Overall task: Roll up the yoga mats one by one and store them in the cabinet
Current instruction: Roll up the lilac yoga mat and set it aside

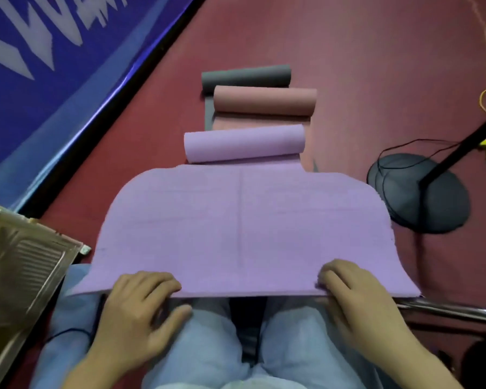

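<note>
Purple yoga mat (242, 220): we are gripping its near edge with our left hand (141, 307) and right hand (354, 293), fingers curled over it.

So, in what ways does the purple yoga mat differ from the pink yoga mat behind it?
The purple yoga mat lies nearest the person, and both hands, left hand and right hand, grip its near edge; nothing touches the pink yoga mat. The purple mat shows a long flat stretch; the pink mat shows only a short flat strip, partly covered by the purple roll. Both are rolled at the far end and lie on the red floor.
</note>
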### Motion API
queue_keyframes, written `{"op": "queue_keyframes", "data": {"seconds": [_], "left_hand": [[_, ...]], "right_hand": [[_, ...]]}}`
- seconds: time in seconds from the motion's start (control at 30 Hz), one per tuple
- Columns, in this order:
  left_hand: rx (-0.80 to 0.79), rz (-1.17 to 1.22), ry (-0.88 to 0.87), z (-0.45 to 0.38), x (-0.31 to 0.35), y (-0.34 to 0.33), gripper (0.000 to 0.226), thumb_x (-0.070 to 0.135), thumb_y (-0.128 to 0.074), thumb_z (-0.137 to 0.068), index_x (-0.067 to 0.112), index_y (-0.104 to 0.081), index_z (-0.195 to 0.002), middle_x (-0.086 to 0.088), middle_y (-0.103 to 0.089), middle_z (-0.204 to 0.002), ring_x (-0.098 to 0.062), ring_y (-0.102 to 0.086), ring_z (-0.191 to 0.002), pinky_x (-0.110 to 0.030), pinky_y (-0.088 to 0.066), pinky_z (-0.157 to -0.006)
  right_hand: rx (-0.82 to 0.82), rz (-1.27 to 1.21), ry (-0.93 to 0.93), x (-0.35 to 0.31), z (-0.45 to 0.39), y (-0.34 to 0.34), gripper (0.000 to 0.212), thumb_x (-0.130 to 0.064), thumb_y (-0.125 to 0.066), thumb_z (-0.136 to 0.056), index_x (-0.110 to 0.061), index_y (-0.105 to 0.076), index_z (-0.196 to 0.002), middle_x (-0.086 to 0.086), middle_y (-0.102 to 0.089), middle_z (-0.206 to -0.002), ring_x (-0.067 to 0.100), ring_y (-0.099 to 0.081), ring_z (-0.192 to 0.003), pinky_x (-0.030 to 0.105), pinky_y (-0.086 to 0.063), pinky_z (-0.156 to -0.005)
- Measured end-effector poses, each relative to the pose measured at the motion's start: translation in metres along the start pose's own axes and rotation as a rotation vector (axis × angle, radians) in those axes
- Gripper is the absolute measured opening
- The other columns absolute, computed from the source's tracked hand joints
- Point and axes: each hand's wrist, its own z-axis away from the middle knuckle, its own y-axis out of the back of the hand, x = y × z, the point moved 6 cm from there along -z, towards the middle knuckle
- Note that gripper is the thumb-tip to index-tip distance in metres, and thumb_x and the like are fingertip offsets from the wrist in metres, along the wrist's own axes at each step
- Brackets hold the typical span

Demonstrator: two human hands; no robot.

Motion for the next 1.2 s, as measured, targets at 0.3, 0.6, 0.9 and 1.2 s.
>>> {"op": "queue_keyframes", "data": {"seconds": [0.3,0.6,0.9,1.2], "left_hand": [[0.002,0.001,0.314,-0.036,-0.014,-0.003,0.055,0.065,-0.045,-0.096,0.025,-0.055,-0.06,0.01,-0.048,-0.058,-0.024,-0.052,-0.059,-0.04,-0.035,-0.064],[0.224,-0.083,0.298,-0.049,0.001,0.011,0.027,0.046,-0.072,-0.08,0.023,-0.071,-0.066,0.006,-0.061,-0.083,-0.025,-0.048,-0.08,-0.04,-0.028,-0.075],[0.253,-0.206,0.117,-0.022,0.01,0.004,0.021,0.037,-0.071,-0.09,0.022,-0.078,-0.076,0.007,-0.071,-0.082,-0.022,-0.06,-0.087,-0.043,-0.036,-0.079],[0.195,-0.296,0.072,-0.018,0.011,0.009,0.021,0.042,-0.072,-0.087,0.026,-0.078,-0.075,0.01,-0.068,-0.078,-0.025,-0.056,-0.09,-0.047,-0.03,-0.09]], "right_hand": [[0.133,-0.047,0.02,-0.007,-0.013,0.01,0.023,-0.033,-0.049,-0.102,-0.022,-0.059,-0.119,-0.004,-0.065,-0.103,0.024,-0.065,-0.097,0.037,-0.048,-0.077],[0.407,0.084,-0.124,-0.016,-0.027,0.029,0.006,-0.027,-0.077,-0.081,-0.022,-0.075,-0.078,0.006,-0.057,-0.101,0.034,-0.047,-0.108,0.04,-0.033,-0.093],[0.43,0.13,-0.234,-0.027,-0.006,0.014,0.023,-0.044,-0.064,-0.088,-0.028,-0.076,-0.077,0.005,-0.047,-0.108,0.036,-0.047,-0.098,0.042,-0.036,-0.086],[0.52,0.184,-0.098,-0.024,-0.001,0.006,0.015,-0.037,-0.073,-0.087,-0.025,-0.081,-0.081,0.003,-0.045,-0.104,0.03,-0.048,-0.092,0.032,-0.035,-0.087]]}}
